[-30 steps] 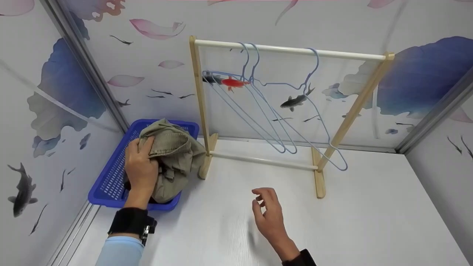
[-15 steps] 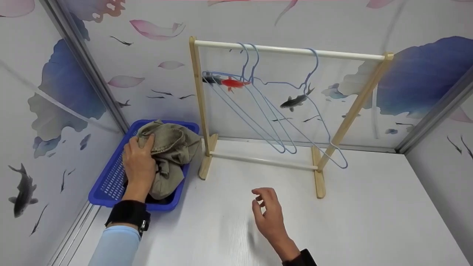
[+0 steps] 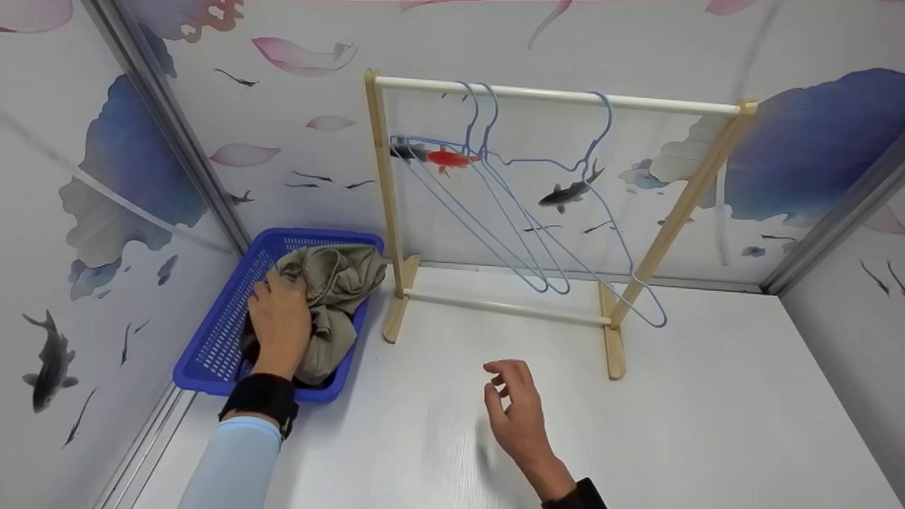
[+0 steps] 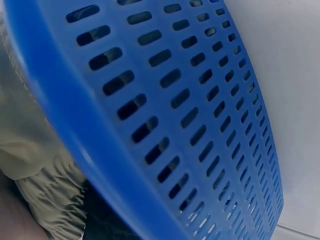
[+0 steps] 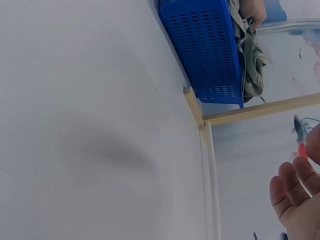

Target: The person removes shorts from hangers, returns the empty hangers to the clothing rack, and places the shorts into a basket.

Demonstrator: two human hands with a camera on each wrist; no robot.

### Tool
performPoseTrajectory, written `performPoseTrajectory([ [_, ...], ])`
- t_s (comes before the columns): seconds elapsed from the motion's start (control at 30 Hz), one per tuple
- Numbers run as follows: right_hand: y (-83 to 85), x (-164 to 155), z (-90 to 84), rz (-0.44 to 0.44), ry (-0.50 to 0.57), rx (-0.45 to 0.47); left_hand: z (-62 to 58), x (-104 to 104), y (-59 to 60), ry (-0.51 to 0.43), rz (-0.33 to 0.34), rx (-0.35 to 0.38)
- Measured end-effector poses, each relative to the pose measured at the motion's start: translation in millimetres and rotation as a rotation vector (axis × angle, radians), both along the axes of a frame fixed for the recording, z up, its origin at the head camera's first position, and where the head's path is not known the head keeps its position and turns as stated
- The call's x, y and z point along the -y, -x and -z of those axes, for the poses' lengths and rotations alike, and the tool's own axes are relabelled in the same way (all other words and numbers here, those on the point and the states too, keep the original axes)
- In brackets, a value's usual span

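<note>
In the head view my left hand [image 3: 280, 314] lies inside a blue slotted basket [image 3: 212, 346] at the left wall, its fingers curled into a crumpled olive garment [image 3: 343, 272]. The left wrist view shows the basket's side [image 4: 190, 100] up close, with the garment [image 4: 35, 165] behind the rim. My right hand [image 3: 506, 387] hovers over the white table in front of the rack, fingers loosely curled and holding nothing. The right wrist view catches that palm [image 5: 295, 200], and the basket [image 5: 205, 50] with cloth [image 5: 252, 60] spilling over it.
A wooden clothes rack [image 3: 558, 95] stands behind the right hand. Three pale blue wire hangers [image 3: 527, 233] hang from its white rail. Its lower bar [image 3: 505, 307] runs near the table. Painted walls close in on the left, back and right.
My left hand has lowered the garment from above the basket rim down into the basket. The right hand has stayed in place.
</note>
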State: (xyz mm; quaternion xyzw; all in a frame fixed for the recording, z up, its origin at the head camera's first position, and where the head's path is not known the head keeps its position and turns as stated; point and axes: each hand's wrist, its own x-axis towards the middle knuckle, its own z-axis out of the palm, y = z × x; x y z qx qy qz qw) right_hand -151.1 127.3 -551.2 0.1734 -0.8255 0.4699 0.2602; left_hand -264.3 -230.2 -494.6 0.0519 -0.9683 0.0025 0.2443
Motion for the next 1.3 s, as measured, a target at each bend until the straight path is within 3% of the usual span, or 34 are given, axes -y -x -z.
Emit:
performPoseTrajectory([
  [0.3, -0.5, -0.3, 1.6, 0.002, -0.005, 0.018, 9.5, 0.8, -2.5, 0.011, -0.084, 0.092],
  [0.47, -0.3, -0.7, 4.0, 0.002, 0.007, 0.029, 21.3, -1.4, -2.9, 0.048, -0.086, -0.037],
  [0.53, -0.4, -0.5, 4.9, -0.002, 0.012, 0.032, 25.1, -1.5, -3.4, 0.043, -0.082, -0.058],
  [0.77, -0.7, -0.1, 6.8, -0.005, 0.014, 0.025, 24.9, 5.0, -11.6, -0.156, -0.112, 0.144],
  [0.97, -0.5, -0.2, 7.9, -0.010, 0.015, 0.016, 19.3, 12.4, -13.2, -0.211, -0.117, 0.288],
  [1.07, 0.0, -0.8, 8.6, -0.012, 0.016, 0.008, 13.8, 17.5, -13.2, -0.272, -0.112, 0.330],
  [1.3, 1.5, -2.8, 9.7, 0.006, 0.022, 0.022, -3.7, 29.5, -9.4, -0.517, -0.108, 0.368],
])
